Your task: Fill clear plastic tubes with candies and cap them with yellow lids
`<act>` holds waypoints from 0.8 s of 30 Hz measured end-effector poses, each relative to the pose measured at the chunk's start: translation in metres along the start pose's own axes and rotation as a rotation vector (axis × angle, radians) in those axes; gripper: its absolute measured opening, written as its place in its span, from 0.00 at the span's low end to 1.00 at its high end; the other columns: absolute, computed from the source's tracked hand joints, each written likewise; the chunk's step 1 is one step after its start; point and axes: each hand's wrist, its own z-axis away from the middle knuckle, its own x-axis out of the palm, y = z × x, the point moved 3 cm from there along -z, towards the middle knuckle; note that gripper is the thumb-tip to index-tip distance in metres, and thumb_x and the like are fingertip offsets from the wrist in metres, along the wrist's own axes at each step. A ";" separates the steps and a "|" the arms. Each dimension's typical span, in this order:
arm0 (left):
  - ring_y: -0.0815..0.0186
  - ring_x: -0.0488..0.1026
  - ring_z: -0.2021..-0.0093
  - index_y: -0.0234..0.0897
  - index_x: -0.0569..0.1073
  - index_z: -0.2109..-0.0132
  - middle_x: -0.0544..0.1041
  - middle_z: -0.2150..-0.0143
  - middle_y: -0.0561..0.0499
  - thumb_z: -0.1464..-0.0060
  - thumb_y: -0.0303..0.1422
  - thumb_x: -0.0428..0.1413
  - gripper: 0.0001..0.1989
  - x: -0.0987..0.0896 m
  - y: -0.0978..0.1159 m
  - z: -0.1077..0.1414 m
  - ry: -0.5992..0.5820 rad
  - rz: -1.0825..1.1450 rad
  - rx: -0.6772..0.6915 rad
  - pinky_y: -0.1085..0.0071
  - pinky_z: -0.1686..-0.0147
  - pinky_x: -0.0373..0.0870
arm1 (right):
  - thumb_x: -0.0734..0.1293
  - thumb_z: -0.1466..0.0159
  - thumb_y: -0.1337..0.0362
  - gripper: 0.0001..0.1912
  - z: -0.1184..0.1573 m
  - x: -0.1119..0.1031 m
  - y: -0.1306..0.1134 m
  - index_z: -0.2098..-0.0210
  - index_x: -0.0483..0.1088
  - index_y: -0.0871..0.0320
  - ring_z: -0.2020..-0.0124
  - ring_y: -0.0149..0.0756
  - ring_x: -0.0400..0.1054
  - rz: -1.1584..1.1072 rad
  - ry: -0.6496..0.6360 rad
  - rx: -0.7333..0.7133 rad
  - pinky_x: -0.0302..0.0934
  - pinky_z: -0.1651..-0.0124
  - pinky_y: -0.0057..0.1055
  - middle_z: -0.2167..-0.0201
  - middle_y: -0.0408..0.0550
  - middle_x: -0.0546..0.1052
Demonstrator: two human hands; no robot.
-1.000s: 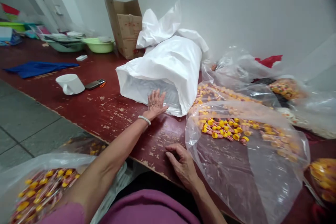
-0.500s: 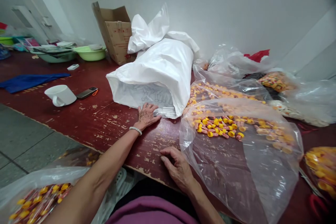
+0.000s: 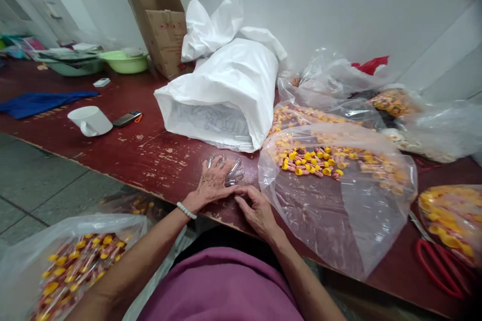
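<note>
My left hand [image 3: 214,179], a pale bead bracelet at its wrist, lies palm down with fingers spread over several small clear tubes [image 3: 235,173] on the dark red table. Part of the tubes is hidden under it. Close beside it, my right hand [image 3: 259,211] rests near the table's front edge, loosely curled, with a gap between thumb and forefinger and nothing visible in it. Its fingertips meet the left thumb. Just beyond the hands, a white sack [image 3: 229,80] lies on its side, its mouth facing me and more clear tubes [image 3: 222,121] inside.
On the right lies a clear plastic bag [image 3: 376,241] with yellow-capped tubes [image 3: 311,163]; red-handled scissors [image 3: 439,266] are farther right. A white mug [image 3: 90,121], phone [image 3: 127,119], blue cloth [image 3: 45,103] and cardboard box [image 3: 165,35] stand left. Another filled bag [image 3: 79,266] hangs low left.
My left hand has drawn back from the sack's mouth toward me, and clear tubes now lie under it on the table. My right hand now touches it. The view has tilted down.
</note>
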 end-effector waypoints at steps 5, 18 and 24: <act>0.56 0.61 0.40 0.35 0.58 0.38 0.65 0.39 0.41 0.47 0.37 0.52 0.30 -0.023 -0.028 -0.005 0.101 0.270 -0.039 0.55 0.41 0.58 | 0.63 0.39 0.69 0.09 0.002 0.001 0.004 0.58 0.70 0.56 0.57 0.34 0.69 0.026 0.042 0.017 0.62 0.52 0.32 0.60 0.46 0.76; 0.51 0.37 0.31 0.41 0.56 0.36 0.53 0.32 0.48 0.63 0.13 0.49 0.44 -0.023 -0.059 -0.033 -0.287 -0.240 0.501 0.52 0.37 0.44 | 0.63 0.39 0.69 0.15 0.004 0.005 -0.006 0.51 0.67 0.57 0.58 0.35 0.67 0.199 0.034 -0.093 0.65 0.56 0.32 0.55 0.52 0.70; 0.53 0.55 0.38 0.36 0.62 0.42 0.64 0.41 0.43 0.61 0.16 0.50 0.35 -0.019 -0.057 -0.040 -0.313 -0.234 0.513 0.59 0.43 0.54 | 0.62 0.37 0.65 0.20 0.005 0.019 -0.014 0.45 0.65 0.54 0.53 0.43 0.62 0.586 -0.104 -0.267 0.62 0.50 0.42 0.43 0.54 0.63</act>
